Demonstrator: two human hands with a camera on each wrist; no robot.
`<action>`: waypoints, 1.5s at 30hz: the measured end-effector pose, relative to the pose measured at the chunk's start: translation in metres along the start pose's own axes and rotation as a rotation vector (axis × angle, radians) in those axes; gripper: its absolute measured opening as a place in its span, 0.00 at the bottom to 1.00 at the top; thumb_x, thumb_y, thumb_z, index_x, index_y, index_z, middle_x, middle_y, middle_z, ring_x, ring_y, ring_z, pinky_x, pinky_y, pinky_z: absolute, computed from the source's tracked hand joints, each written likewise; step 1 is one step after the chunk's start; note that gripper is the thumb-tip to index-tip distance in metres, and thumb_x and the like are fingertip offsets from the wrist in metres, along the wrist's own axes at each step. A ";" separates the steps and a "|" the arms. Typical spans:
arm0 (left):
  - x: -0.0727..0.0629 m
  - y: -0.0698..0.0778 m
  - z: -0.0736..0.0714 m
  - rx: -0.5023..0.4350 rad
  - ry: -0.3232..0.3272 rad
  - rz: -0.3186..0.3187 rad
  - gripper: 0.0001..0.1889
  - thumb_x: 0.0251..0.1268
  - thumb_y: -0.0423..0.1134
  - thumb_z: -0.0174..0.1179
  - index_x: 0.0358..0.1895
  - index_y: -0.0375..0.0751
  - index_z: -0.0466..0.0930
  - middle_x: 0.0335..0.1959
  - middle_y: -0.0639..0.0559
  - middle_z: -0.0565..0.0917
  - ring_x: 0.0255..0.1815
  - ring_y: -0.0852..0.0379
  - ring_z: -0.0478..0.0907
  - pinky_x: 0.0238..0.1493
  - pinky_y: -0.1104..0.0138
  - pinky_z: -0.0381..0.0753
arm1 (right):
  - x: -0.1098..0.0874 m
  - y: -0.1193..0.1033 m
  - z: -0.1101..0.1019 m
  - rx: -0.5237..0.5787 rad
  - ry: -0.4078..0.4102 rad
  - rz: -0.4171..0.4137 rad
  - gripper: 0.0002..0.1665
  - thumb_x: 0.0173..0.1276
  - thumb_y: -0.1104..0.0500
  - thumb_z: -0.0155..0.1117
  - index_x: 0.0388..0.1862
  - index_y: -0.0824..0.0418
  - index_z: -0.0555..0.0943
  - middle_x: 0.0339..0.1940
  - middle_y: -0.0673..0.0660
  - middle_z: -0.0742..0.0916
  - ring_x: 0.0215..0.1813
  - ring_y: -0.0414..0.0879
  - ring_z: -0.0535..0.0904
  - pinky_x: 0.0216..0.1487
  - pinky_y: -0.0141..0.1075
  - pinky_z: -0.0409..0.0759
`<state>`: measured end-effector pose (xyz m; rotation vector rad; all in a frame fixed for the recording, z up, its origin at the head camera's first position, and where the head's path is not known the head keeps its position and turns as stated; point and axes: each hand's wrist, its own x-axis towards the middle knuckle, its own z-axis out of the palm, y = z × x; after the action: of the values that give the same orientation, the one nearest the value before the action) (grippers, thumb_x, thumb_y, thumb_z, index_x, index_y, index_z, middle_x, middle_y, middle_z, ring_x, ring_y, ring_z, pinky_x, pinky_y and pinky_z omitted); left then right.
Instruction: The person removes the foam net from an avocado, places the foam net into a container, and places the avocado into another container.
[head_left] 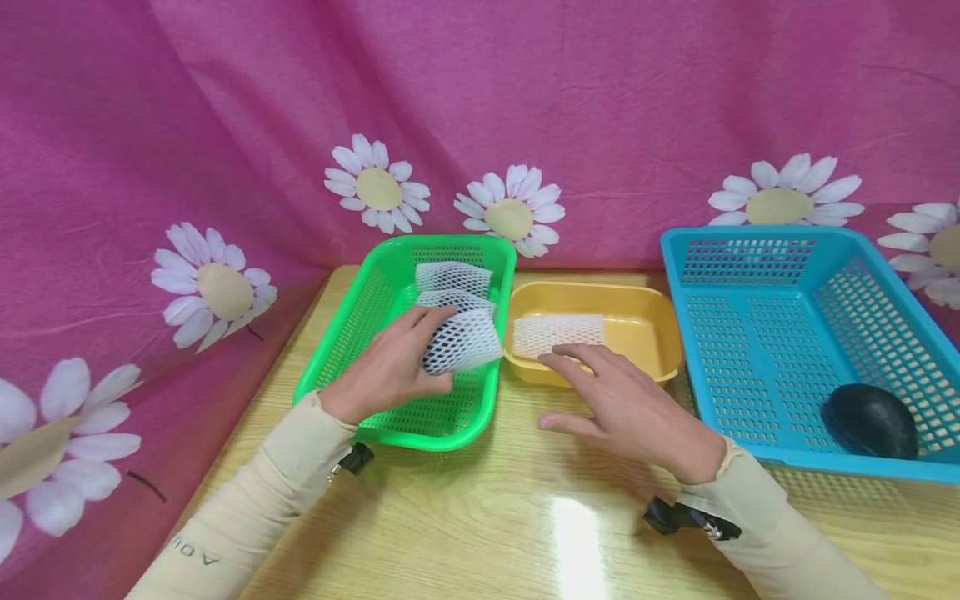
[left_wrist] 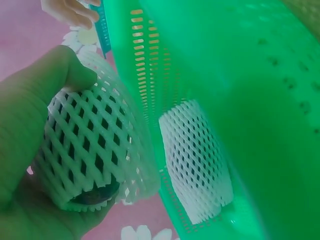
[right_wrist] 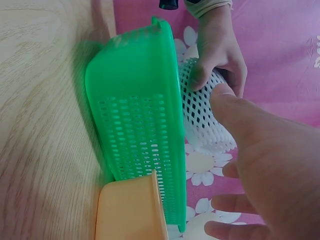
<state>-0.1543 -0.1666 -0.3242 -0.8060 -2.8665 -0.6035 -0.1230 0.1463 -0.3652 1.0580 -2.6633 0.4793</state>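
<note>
My left hand [head_left: 393,362] grips a white foam fruit net [head_left: 467,340] above the green basket [head_left: 435,442]. Through its mesh, in the left wrist view, a dark rounded thing [left_wrist: 97,194] shows inside, peeking out at the net's end. Farther back in the basket lie two more white foam nets [head_left: 453,276], with dark showing through the mesh. My right hand [head_left: 633,408] hovers in front of the yellow tray [head_left: 637,333], fingers spread and holding nothing. Its fingertips overlap the edge of a flat white foam net [head_left: 551,333] in that tray.
On the right stands a large blue basket [head_left: 720,358] with a glossy black oval thing [head_left: 870,421] in its front right corner. All three containers sit side by side on a wooden table [head_left: 480,517]. A pink flowered cloth [head_left: 600,108] hangs behind them.
</note>
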 end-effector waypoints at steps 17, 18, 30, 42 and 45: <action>0.005 0.021 0.007 -0.045 0.006 0.049 0.43 0.54 0.42 0.73 0.75 0.39 0.66 0.63 0.42 0.79 0.56 0.48 0.80 0.56 0.55 0.86 | -0.008 0.003 -0.002 -0.028 0.014 -0.004 0.45 0.68 0.30 0.64 0.74 0.55 0.73 0.67 0.58 0.82 0.68 0.55 0.79 0.66 0.55 0.81; 0.005 0.021 0.007 -0.049 0.003 0.052 0.43 0.54 0.42 0.73 0.75 0.38 0.66 0.63 0.42 0.79 0.57 0.48 0.80 0.57 0.55 0.86 | -0.009 0.003 -0.002 -0.031 0.014 -0.005 0.45 0.68 0.30 0.64 0.74 0.56 0.73 0.67 0.58 0.82 0.68 0.55 0.79 0.66 0.55 0.81; 0.007 0.035 0.012 -0.043 -0.004 0.116 0.43 0.56 0.43 0.72 0.76 0.37 0.66 0.64 0.44 0.79 0.59 0.50 0.78 0.60 0.56 0.85 | -0.017 0.006 -0.003 -0.037 -0.009 0.026 0.44 0.67 0.33 0.68 0.73 0.56 0.74 0.67 0.59 0.82 0.67 0.57 0.80 0.66 0.56 0.80; 0.011 0.046 0.015 -0.058 -0.026 0.143 0.40 0.58 0.42 0.71 0.75 0.40 0.67 0.64 0.46 0.79 0.59 0.52 0.78 0.59 0.59 0.86 | -0.022 0.008 -0.009 -0.067 0.000 0.005 0.44 0.68 0.32 0.66 0.73 0.57 0.74 0.67 0.59 0.83 0.66 0.57 0.81 0.66 0.56 0.81; 0.011 0.050 0.017 -0.057 -0.023 0.153 0.41 0.57 0.42 0.72 0.75 0.39 0.67 0.65 0.45 0.78 0.60 0.51 0.78 0.59 0.58 0.86 | -0.024 0.008 -0.011 -0.069 -0.006 0.011 0.44 0.68 0.32 0.66 0.73 0.58 0.74 0.67 0.59 0.83 0.67 0.57 0.81 0.67 0.56 0.80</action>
<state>-0.1375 -0.1156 -0.3201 -1.0365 -2.7852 -0.6637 -0.1108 0.1708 -0.3650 1.0269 -2.6713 0.3837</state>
